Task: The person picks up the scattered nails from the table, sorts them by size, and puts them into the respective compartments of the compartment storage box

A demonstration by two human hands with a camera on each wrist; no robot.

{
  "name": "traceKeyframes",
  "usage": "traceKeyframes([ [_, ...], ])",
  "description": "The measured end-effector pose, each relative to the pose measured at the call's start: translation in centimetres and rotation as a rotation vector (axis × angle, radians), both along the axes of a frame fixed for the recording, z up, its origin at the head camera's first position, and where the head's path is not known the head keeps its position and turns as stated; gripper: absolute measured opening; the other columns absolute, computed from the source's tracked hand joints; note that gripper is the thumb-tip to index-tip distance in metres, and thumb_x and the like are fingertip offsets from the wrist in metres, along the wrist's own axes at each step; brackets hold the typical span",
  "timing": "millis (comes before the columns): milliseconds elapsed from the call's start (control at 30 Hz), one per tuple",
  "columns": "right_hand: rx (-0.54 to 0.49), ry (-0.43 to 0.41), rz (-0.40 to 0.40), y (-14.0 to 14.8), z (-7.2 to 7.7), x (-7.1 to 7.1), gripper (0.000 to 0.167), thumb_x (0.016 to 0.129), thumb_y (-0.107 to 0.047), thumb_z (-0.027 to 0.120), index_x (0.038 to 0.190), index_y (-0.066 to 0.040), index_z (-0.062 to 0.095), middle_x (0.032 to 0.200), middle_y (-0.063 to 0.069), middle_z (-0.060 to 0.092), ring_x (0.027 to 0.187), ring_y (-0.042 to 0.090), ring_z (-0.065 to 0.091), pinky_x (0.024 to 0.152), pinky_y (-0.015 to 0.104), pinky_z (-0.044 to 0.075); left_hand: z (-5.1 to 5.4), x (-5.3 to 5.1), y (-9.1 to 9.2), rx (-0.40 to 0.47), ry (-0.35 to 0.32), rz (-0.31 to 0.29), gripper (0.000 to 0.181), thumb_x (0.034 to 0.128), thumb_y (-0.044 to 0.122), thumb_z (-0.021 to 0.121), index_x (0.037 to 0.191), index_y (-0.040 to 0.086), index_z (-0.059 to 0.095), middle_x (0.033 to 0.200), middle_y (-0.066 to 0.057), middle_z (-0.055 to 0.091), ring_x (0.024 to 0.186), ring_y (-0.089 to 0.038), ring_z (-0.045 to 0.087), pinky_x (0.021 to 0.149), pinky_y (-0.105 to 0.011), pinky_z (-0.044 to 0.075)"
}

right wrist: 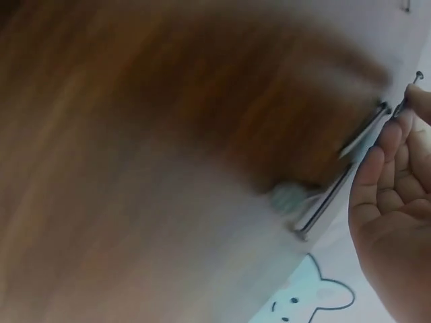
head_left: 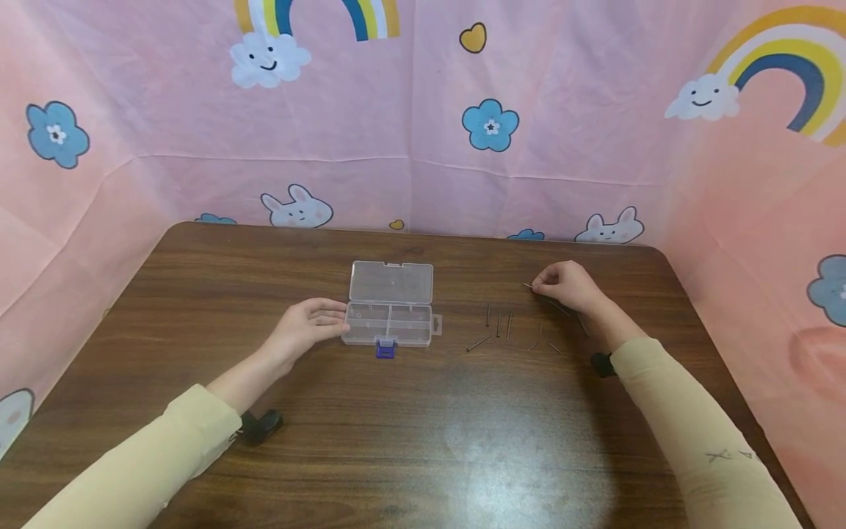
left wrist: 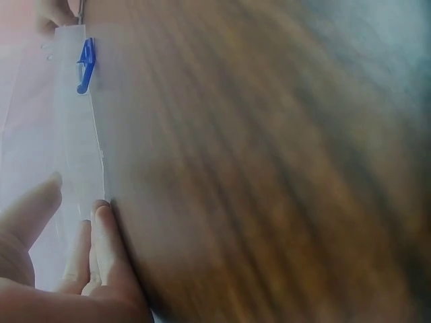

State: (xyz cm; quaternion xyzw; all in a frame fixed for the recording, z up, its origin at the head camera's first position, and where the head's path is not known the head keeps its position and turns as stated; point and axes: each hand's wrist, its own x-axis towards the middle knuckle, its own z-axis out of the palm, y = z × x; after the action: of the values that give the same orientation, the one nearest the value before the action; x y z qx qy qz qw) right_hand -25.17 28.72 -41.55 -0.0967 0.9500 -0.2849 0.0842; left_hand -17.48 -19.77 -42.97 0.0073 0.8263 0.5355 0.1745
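Observation:
Between the thumb and fingertips of my right hand [head_left: 567, 285] is a thin metal nail [right wrist: 419, 76]; its small head sticks out past the fingers in the right wrist view. A clear plastic compartment box [head_left: 411, 342] lies on the table with its lid [head_left: 391, 283] raised at the back. Divided into several sections, it has a blue latch [head_left: 385, 350] hanging at the front. My left hand [head_left: 300, 330] touches the box's left end with fairly straight fingers. Several loose nails [head_left: 509, 327] of different lengths lie right of the box, some close beneath my right hand.
The brown wooden table [head_left: 423, 426] ends at the back against a pink printed cloth [head_left: 423, 110], which also hangs along both sides. A hang tab [head_left: 437, 324] juts from the box's right end. Black wrist devices [head_left: 261, 426] show under the sleeves.

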Motion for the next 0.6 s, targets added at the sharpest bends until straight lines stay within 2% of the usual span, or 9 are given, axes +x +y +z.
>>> traceKeyframes([
  [200,-0.031,0.028,0.007,-1.5,0.6,0.3,0.019,0.102,-0.014,0.069,0.105,0.002,0.079,0.110,0.022,0.078,0.101,0.035,0.068,0.086,0.042,0.054,0.0,0.1,0.0,0.002,0.005,-0.004,0.055,0.1025,0.022,0.073,0.147,-0.003,0.054,0.145,-0.026,0.063,0.136,-0.039,0.062,0.118,-0.055,0.047],
  [400,-0.090,0.051,0.043,-3.5,1.2,0.5,0.016,0.101,-0.012,0.070,0.102,0.001,0.079,0.107,0.020,0.078,0.105,0.036,0.071,0.094,0.051,0.056,0.0,0.0,-0.1,-0.011,-0.005,0.006,0.054,0.1026,0.022,0.073,0.147,-0.003,0.055,0.145,-0.025,0.064,0.137,-0.039,0.062,0.119,-0.054,0.046],
  [600,-0.129,0.087,0.057,-5.4,1.5,0.7,0.012,0.098,-0.011,0.072,0.099,-0.001,0.080,0.100,0.016,0.079,0.092,0.025,0.070,0.085,0.036,0.055,-0.2,0.1,0.0,-0.001,0.001,0.008,0.054,0.1024,0.022,0.073,0.147,-0.003,0.055,0.145,-0.025,0.064,0.136,-0.039,0.062,0.118,-0.055,0.047],
])
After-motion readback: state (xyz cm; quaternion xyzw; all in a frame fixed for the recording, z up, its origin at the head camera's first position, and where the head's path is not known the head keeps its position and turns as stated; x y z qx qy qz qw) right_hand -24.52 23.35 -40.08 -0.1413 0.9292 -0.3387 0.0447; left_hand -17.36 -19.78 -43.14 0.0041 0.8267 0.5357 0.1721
